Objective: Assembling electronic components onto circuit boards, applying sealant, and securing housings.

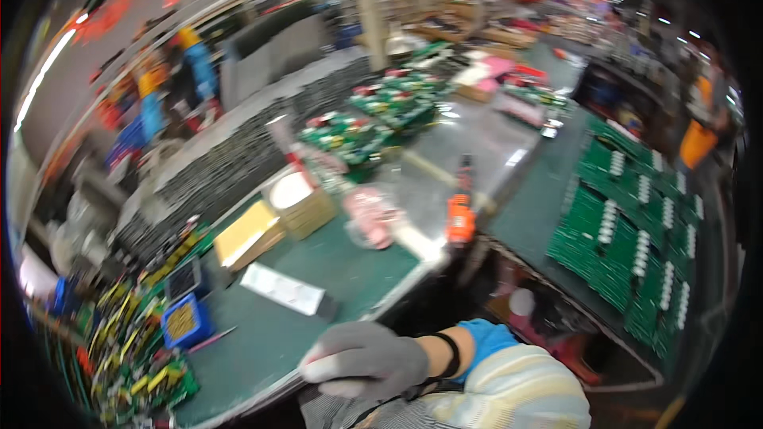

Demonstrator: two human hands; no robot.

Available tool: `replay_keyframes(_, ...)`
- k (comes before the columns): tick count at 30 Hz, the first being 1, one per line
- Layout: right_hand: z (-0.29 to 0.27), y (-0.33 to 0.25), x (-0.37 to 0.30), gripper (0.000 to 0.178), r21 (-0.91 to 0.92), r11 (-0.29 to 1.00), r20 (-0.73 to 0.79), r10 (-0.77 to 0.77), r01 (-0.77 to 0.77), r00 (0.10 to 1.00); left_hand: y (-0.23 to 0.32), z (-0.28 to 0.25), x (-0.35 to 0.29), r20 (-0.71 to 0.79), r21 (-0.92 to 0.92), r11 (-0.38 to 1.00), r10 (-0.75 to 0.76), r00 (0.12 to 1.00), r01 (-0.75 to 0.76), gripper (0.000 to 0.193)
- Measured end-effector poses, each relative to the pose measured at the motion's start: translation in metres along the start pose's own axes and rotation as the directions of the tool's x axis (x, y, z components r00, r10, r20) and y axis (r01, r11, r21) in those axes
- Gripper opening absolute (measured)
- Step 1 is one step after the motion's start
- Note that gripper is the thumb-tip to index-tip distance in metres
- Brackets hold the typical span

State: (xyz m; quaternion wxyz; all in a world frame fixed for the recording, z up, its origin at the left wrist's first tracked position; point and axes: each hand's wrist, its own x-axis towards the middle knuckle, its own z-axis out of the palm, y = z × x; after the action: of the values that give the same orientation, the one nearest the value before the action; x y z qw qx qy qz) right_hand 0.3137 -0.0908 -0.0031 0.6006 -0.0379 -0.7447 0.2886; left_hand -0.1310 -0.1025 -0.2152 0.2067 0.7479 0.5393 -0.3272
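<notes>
In this cluttered workshop, on the green-topped workbench (254, 359), a long white rectangular box (276, 287) lies near the front edge, just beyond the person's grey-gloved right hand (366, 357), its fingers curled, though I can't tell whether they grip anything.

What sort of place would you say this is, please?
Probably an electronics assembly or repair workshop, judging by the rows of green circuit boards, the blue tray of small yellowish parts, and the orange power tool.
</notes>
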Motion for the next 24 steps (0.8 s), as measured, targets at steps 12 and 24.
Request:
replay_keyframes(12, 0.008, -0.027, 0.004, 0.019, -0.071, 0.996, 0.002, -0.048, 0.048, 0.999, 0.063, -0.035, 0.108, -0.134, 0.146, 0.954, 0.283, 0.950, -0.264, 0.041)
replay_keyframes(24, 0.016, -0.036, 0.002, 0.019, -0.073, 0.980, 0.021, -0.182, 0.183, 0.983, 0.034, -0.004, 0.063, -0.217, 0.128, 0.980, 0.176, 0.960, -0.151, 0.039)
